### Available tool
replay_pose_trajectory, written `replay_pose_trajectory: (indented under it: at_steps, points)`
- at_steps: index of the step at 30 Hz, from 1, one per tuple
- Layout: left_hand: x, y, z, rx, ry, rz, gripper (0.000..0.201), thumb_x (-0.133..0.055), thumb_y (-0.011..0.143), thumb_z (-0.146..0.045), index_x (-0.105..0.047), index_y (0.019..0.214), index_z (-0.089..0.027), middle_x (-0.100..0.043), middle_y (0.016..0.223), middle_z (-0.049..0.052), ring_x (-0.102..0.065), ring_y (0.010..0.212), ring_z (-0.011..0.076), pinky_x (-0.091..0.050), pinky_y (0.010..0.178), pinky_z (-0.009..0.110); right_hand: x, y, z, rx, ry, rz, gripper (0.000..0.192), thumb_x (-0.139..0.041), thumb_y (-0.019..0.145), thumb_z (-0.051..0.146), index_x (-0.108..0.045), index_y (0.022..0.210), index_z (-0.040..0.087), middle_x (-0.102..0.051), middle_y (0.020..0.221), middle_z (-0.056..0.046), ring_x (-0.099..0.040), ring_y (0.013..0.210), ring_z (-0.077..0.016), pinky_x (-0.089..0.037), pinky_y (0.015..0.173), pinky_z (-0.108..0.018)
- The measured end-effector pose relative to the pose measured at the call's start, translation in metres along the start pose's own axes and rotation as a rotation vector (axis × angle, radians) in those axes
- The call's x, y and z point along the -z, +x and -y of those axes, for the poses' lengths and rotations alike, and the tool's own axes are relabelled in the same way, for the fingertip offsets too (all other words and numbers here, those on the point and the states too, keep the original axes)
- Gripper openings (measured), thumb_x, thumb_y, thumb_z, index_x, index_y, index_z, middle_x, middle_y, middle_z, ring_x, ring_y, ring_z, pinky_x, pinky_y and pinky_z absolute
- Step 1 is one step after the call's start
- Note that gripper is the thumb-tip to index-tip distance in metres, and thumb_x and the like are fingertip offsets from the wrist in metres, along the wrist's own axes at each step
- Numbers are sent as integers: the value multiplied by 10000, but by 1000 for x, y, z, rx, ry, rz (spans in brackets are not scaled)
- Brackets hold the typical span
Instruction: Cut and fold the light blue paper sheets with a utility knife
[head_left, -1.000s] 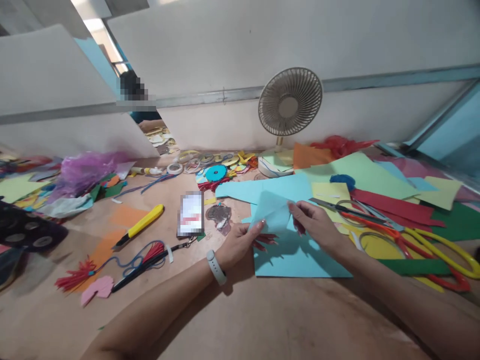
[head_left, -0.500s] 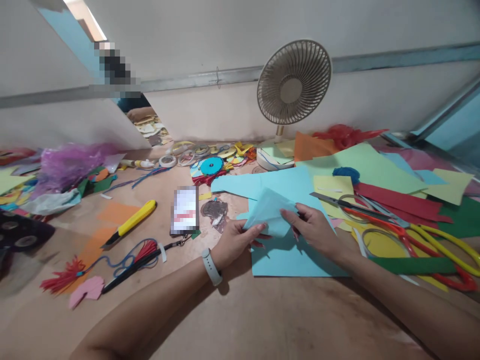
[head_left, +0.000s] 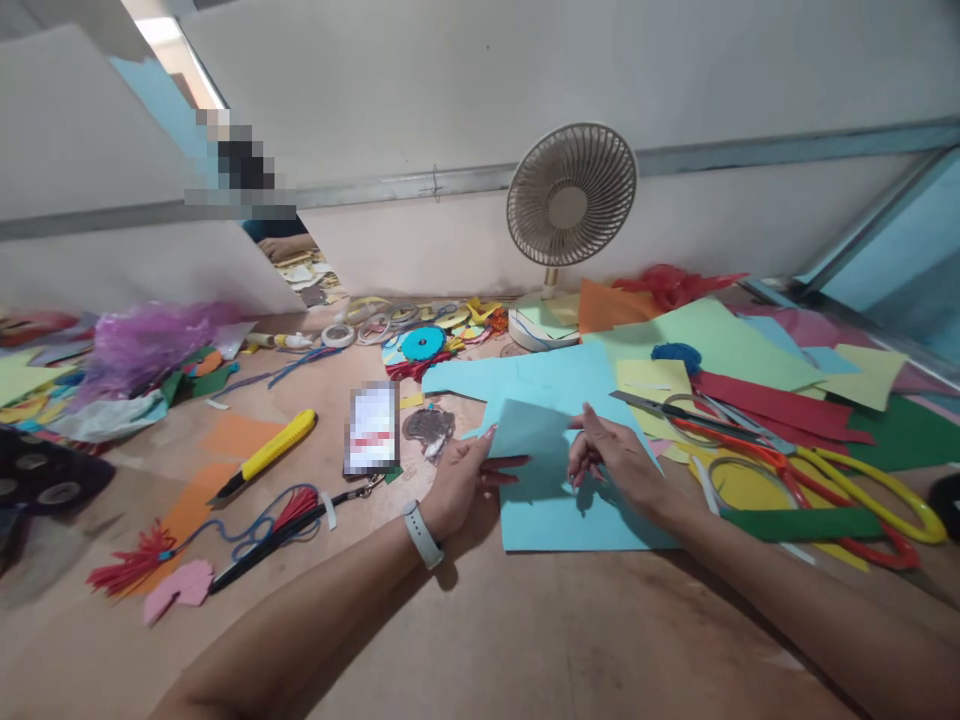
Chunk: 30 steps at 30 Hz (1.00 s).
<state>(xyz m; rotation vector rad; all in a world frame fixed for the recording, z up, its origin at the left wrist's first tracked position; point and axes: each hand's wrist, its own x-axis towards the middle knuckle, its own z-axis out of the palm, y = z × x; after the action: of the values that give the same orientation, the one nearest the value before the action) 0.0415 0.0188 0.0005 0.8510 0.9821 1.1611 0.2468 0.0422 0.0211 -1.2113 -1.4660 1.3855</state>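
Observation:
My left hand (head_left: 459,482) and my right hand (head_left: 611,458) both pinch a small folded piece of light blue paper (head_left: 529,432) just above the table. It is held between them, left fingers on its left edge, right fingers on its right edge. Under it lies a larger light blue sheet (head_left: 570,505). A white band sits on my left wrist.
Scissors (head_left: 679,412) and long red and yellow handles (head_left: 862,490) lie to the right on coloured sheets. A yellow utility knife (head_left: 270,455), a phone (head_left: 373,427) and red tassels (head_left: 131,565) lie to the left. A desk fan (head_left: 568,215) stands behind. Another person's arm shows at far left behind a partition.
The folded blue piece has been turned more upright and flattened between my hands; my left hand has shifted to its left edge. The view has tilted slightly.

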Motion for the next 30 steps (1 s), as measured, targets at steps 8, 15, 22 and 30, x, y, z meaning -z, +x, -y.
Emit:
replay_pose_trajectory:
  at_steps: [8,15,22,30]
  points:
    - [1,-3,5,-44,50,48,499,-777,764,-574,-593,597,-141,-520,515,-15,-455,455,82,-369,443,213,1,-2,-2,88,-92,-4,502,-629,811,671,-520,628,217,-579,534,29,-542,473,-113,-440,502,-251]
    - [2,-2,7,-71,72,49,543,-743,769,-621,-541,589,-151,-469,527,-32,-406,465,73,-331,460,218,5,0,-5,97,-118,55,662,-440,797,828,-552,582,212,-510,416,12,-482,358,-126,-387,391,-264]
    - [0,-8,2,-75,142,106,478,-780,763,-565,-646,647,-121,-557,620,20,-466,548,106,-356,513,243,3,0,-10,139,-188,8,513,-569,841,674,-510,601,225,-505,450,42,-486,421,-118,-393,451,-258]
    - [3,-4,9,-107,176,93,616,-632,838,-679,-476,522,-174,-405,464,-30,-381,420,88,-308,428,240,6,2,-12,166,-222,51,407,-591,869,587,-502,698,230,-633,590,21,-598,570,-147,-469,581,-277]
